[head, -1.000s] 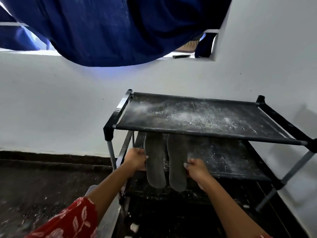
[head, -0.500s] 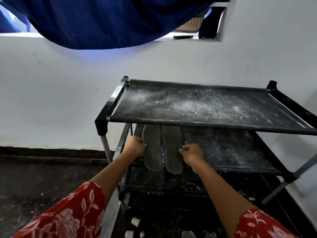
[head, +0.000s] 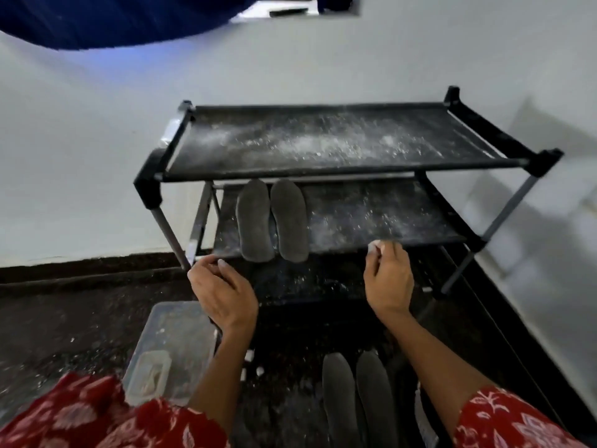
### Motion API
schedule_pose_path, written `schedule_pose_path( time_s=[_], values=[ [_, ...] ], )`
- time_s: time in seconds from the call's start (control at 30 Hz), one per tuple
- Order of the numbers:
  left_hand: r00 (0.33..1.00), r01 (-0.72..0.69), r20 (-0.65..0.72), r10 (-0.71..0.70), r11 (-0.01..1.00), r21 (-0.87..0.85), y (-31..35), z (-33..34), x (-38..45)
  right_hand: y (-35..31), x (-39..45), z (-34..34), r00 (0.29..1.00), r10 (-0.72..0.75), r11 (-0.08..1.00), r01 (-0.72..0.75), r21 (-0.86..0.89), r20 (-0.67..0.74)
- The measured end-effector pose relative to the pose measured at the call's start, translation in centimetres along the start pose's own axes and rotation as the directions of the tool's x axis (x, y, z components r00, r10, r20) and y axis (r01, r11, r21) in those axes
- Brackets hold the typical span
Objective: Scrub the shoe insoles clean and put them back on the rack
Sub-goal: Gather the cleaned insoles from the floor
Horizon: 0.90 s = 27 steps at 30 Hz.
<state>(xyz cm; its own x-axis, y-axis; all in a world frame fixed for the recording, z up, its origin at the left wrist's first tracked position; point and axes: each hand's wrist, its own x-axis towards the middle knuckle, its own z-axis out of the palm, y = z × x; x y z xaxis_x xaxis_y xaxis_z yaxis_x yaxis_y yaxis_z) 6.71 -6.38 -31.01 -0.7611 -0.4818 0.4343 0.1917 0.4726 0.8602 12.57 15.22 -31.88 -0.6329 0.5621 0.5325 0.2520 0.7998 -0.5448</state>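
Observation:
Two grey insoles, one (head: 253, 221) beside the other (head: 289, 220), lie side by side on the middle shelf of the black shoe rack (head: 323, 166), heels over the front edge. My left hand (head: 223, 292) hovers in front of the shelf's left corner, fingers loosely curled, holding nothing. My right hand (head: 389, 279) is at the shelf's front edge to the right of the insoles, fingers curled in with nothing seen in them. A second grey pair, one insole (head: 339, 399) next to the other (head: 376, 396), lies on the floor near me.
White powder dusts the rack's top shelf (head: 307, 143) and middle shelf. A clear plastic tub (head: 168, 350) with a small container inside sits on the dark floor at left. A white wall stands behind and to the right of the rack. Blue cloth (head: 113, 17) hangs overhead.
Both hands have let go of the insoles and drawn back from the shelf. The pair now rests on the middle shelf. The view has pulled back and tipped down, showing the floor pair.

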Motion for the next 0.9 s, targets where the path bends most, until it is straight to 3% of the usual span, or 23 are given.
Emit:
schedule_pose_path(
  time_s=[0.13,0.2,0.27,0.33,0.47,0.6,0.73,0.9],
  values=[
    [0.98,0.05,0.187,-0.07,0.993,0.11,-3.2,0.0,-6.5,5.2,-5.0,-0.6,0.987,0.123,0.991,-0.116,-0.069,0.106],
    [0.929,0.085,0.341,-0.147,0.978,0.192,-4.8,-0.1,-9.9,7.7,-7.5,-0.5,0.955,0.206,0.975,-0.181,-0.131,0.211],
    [0.818,0.133,0.508,-0.27,0.948,0.289,-6.4,-0.2,-12.9,9.9,-9.7,-0.1,0.884,0.315,0.943,-0.25,-0.22,0.344],
    [0.663,0.165,0.627,-0.408,0.897,0.409,-8.2,-0.2,-15.2,11.6,-11.6,0.6,0.76,0.47,0.879,-0.36,-0.312,0.448],
    [0.31,0.129,0.709,-0.633,0.767,0.628,-10.6,0.4,-19.0,13.6,-14.2,2.2,0.52,0.682,0.731,-0.498,-0.467,0.514],
    [0.161,0.18,0.625,-0.764,0.646,0.742,-11.7,1.9,-22.2,15.2,-16.6,4.6,0.36,0.766,0.636,-0.545,-0.547,0.532],
    [0.127,0.184,0.567,-0.814,0.581,0.793,-13.2,3.3,-25.1,16.8,-19.8,6.1,0.192,0.827,0.514,-0.641,-0.57,0.529],
    [0.17,0.18,0.502,-0.848,0.527,0.83,-14.7,3.9,-27.3,18.1,-22.7,6.9,0.158,0.878,0.436,-0.656,-0.616,0.453]
  ],
)
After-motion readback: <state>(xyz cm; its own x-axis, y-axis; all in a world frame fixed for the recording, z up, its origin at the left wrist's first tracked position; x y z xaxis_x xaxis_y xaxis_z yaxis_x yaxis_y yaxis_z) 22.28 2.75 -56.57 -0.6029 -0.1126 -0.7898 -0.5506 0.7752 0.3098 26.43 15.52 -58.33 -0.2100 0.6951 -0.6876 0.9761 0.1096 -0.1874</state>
